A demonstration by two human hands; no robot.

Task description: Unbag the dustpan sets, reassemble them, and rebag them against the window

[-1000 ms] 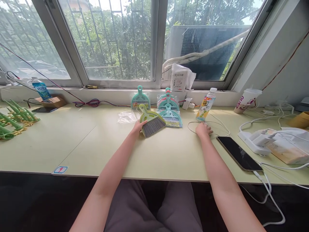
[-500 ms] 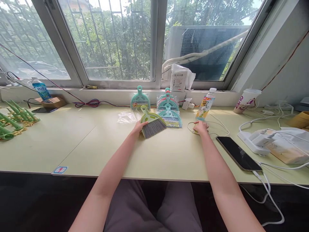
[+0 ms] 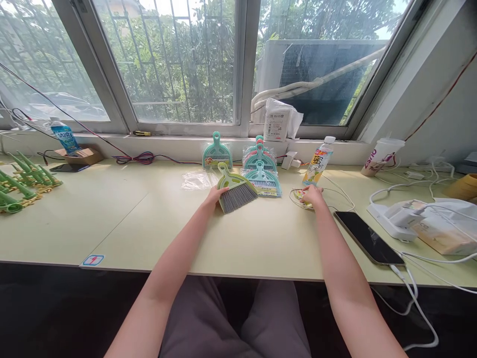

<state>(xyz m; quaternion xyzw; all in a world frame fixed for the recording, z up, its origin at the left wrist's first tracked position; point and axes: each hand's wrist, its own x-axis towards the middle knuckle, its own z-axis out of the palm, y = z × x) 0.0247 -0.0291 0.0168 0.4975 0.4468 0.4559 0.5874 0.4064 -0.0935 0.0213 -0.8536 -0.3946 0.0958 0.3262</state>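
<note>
My left hand (image 3: 215,195) is closed around the edge of a green mini dustpan (image 3: 234,179). A hand brush (image 3: 238,197) with grey bristles is nested in that dustpan, its bristles facing me. My right hand (image 3: 314,195) is at the right, close to a juice bottle (image 3: 318,161), with its fingers apart over a small yellow-green card (image 3: 300,195). The card lies on the table inside a loop of white cable. A crumpled clear plastic bag (image 3: 199,180) lies just behind the dustpan.
Several bagged teal dustpan sets (image 3: 263,176) stand near the windowsill, another teal set (image 3: 216,151) to their left. A phone (image 3: 367,236) on a white cable and a power strip (image 3: 397,223) lie at right. Green plastic parts (image 3: 22,184) sit far left.
My right hand has shifted slightly right and its fingers have loosened, so more of the card shows. My left hand and the dustpan have stayed in place.
</note>
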